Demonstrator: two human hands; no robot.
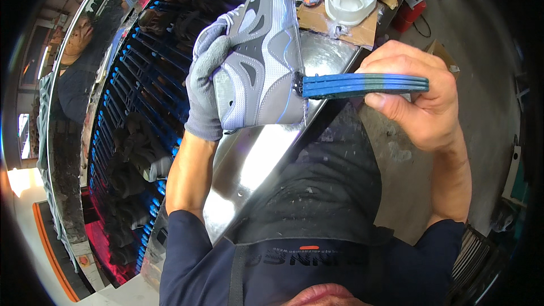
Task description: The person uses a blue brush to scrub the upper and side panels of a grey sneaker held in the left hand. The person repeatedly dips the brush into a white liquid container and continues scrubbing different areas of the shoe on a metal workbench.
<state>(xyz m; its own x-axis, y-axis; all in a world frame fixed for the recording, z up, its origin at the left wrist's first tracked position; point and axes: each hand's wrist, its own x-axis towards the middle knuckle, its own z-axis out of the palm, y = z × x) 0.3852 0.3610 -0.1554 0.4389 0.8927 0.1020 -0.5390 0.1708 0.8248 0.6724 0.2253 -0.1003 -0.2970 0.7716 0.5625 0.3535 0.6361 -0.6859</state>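
My left hand [205,88], in a grey knit glove, grips a grey and white sneaker upper [262,59] by its side. The upper is held up with its toe pointing away from me and no sole showing; purple-blue lines run along its lower edge. In my bare right hand [425,99] is a brush [362,84] with a layered blue handle, pinched between thumb and fingers. Its dark bristle end touches the upper's lower edge near the heel half. Part of the left fingers is hidden behind the upper.
Beneath the upper lies a shiny metal ledge [249,156]. To the left runs a rack of blue-tipped rods [127,68] carrying several dark shoes [139,141]. A white holder with a round cup [347,1] sits on cardboard [311,18] at the far side. A red box [409,14] stands far right.
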